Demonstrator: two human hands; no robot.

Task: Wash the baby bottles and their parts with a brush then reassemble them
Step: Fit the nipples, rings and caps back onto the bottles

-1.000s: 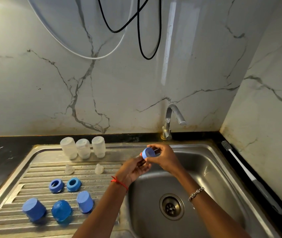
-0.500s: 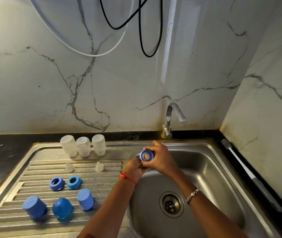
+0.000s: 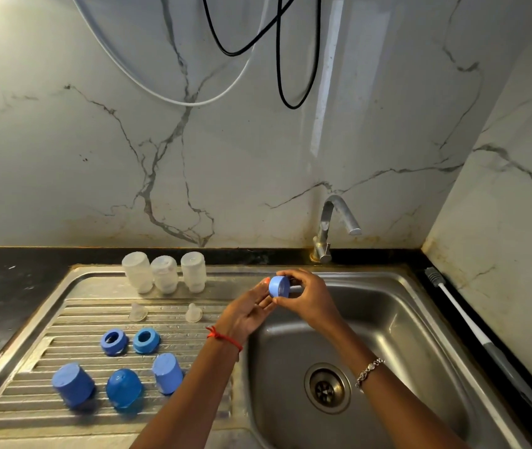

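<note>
The right hand (image 3: 310, 299) has a closed grip on a blue ring (image 3: 279, 286), fingers curled round its rim. The left hand (image 3: 248, 315) lies flatter, its straight fingers propping the ring. Half a second ago the ring's hole faced up — now it is side-on, with a pale teat (image 3: 295, 289) apparently poking through. It hangs just in front of the tap (image 3: 329, 228). Left of the tap, three clear bottles (image 3: 164, 273) wait — reassembly seems begun.

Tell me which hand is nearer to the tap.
Right. The right hand, holding a blue ring, is just in front of the tap, slightly to its left. The left hand is farther left and closer to the person.
</note>
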